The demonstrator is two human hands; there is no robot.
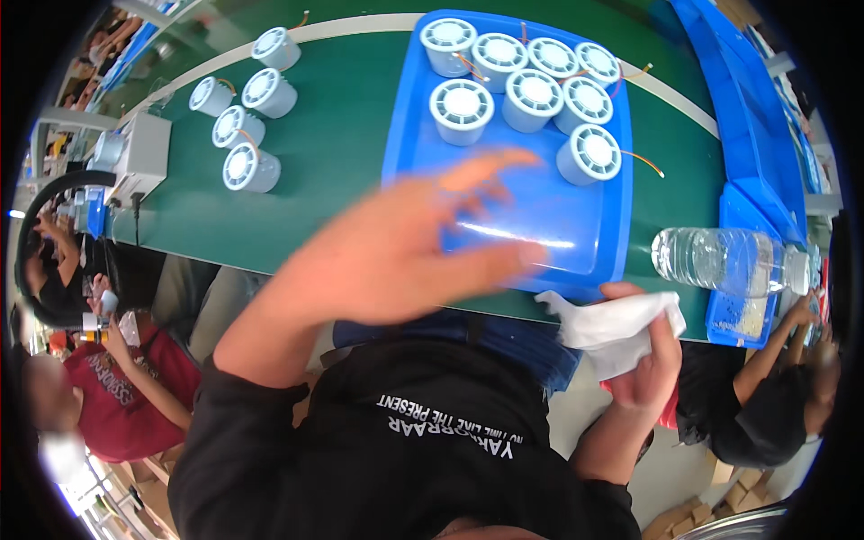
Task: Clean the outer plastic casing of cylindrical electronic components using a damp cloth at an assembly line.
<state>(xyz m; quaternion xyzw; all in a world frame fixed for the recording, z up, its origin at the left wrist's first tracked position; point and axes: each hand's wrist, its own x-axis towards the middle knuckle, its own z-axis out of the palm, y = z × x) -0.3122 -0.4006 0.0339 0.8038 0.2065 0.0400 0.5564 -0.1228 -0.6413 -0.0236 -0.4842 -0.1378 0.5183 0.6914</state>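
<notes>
Workbench, head view: a flat green worktop (333, 135) spreads under and around the landmark, a shallow blue plastic tray with a raised rim (391, 148).
Room: left of the tray, a white box (144, 153) stands at the bench, with a co-worker in a dark red shirt (135, 396) farther out; right of it, a co-worker in black (747, 405).
Right of the tray: a clear plastic bottle (720, 259) and blue plastic bins (733, 108).
Canisters: eight pale cylinders with slotted round tops (462, 103) stand in the tray, mostly at its far end, some trailing thin wires; five similar pale canisters (270, 93) stand left of it.
Left hand (396, 252): blurred above the tray's near left part, fingers spread, seemingly holding nothing; contact cannot be told.
Right hand (650, 371): fingers closed around a crumpled white cloth (612, 328) at the tray's near right corner.
</notes>
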